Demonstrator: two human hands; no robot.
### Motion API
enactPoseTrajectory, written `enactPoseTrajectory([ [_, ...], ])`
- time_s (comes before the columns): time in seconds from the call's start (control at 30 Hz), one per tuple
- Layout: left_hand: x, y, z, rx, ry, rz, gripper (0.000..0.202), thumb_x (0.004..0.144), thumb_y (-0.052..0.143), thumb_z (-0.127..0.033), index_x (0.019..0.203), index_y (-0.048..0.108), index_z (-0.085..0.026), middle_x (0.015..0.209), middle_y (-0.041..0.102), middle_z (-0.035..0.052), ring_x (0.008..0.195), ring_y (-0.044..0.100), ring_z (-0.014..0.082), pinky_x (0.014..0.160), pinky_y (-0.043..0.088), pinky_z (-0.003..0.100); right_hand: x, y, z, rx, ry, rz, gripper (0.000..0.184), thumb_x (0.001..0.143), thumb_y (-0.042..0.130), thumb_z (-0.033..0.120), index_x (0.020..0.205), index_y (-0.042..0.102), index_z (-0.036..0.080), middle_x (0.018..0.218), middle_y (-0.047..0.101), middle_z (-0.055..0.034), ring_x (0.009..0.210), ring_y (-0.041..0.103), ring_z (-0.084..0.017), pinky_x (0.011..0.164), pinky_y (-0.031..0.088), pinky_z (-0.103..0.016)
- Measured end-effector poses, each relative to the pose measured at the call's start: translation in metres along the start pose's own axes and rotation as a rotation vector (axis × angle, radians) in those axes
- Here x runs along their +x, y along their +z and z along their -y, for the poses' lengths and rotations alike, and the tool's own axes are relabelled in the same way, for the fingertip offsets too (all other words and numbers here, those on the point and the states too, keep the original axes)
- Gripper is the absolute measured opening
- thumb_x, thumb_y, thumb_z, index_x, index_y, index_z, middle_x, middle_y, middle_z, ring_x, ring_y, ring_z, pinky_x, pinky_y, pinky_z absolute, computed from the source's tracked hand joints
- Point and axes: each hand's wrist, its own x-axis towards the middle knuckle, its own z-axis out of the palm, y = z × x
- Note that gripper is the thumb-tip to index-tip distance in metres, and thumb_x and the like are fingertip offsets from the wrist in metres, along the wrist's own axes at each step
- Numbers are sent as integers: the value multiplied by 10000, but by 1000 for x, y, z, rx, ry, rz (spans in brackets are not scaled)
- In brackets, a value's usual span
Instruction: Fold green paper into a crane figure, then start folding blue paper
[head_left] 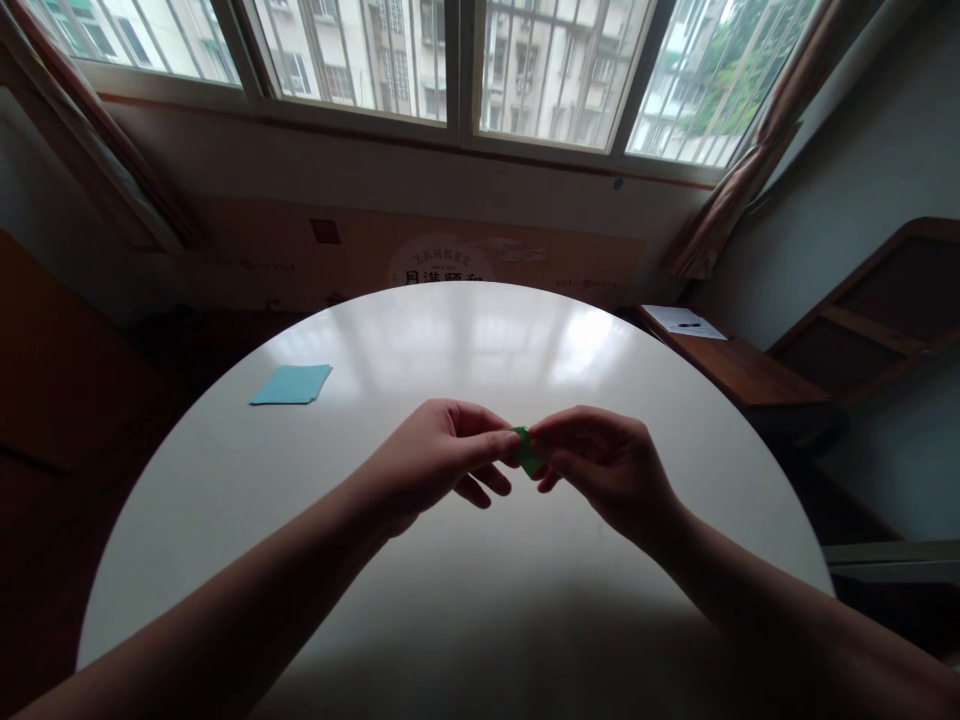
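Between my two hands, above the white round table, is a small piece of green folded paper. My left hand pinches its left side between thumb and forefinger, with the other fingers hanging loosely below. From the right, my right hand grips it with thumb and fingertips. The fingertips cover much of the paper, so its full shape is hidden. A stack of light blue square paper lies on the table, to the far left of my hands.
Beyond the table's right edge stands a brown wooden desk with a white sheet and a dark pen on it. A wide cardboard box rests against the wall under the barred windows. Curtains hang at both sides.
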Motion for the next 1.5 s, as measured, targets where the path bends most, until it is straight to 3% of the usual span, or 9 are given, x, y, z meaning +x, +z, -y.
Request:
enactPoseTrajectory([
  [0.47, -3, 4, 4, 95, 149, -37, 138, 760, 764, -242, 841, 761, -130, 702, 751, 50, 594, 675, 149, 484, 546, 200, -2, 1, 1, 3, 19, 27, 120, 823, 769, 164, 936, 761, 203, 795, 772, -29, 680, 744, -170, 551, 630, -255],
  [0.9, -3, 5, 4, 215, 166, -42, 150, 821, 709, -283, 811, 749, -139, 698, 740, 46, 589, 667, 151, 489, 533, 212, 7, -4, 7, 84, 332, 95, 203, 801, 800, 320, 838, 722, 137, 709, 724, -41, 609, 712, -177, 485, 603, -262],
  [1.17, -2, 7, 5, 160, 152, -45, 196, 828, 711, -332, 837, 758, -142, 744, 759, 61, 611, 664, 148, 486, 516, 200, 5, 2, 6, 32, 240, 29, 191, 806, 790, 314, 818, 708, 142, 702, 716, -32, 610, 700, -170, 462, 592, -249],
  [1.33, -4, 7, 5, 216, 218, -84, 157, 821, 694, -291, 784, 750, -150, 685, 729, 34, 604, 646, 142, 479, 499, 189, 4, 5, 9, -27, 197, 17, 191, 810, 782, 317, 826, 704, 143, 722, 725, -42, 620, 695, -170, 475, 582, -248],
  [1.5, -3, 6, 6, 231, 246, -134, 144, 799, 687, -288, 782, 730, -152, 662, 691, 15, 568, 610, 136, 446, 483, 194, 6, 1, 9, 54, 298, 101, 198, 832, 747, 339, 841, 687, 150, 776, 714, -52, 665, 691, -181, 464, 574, -250],
])
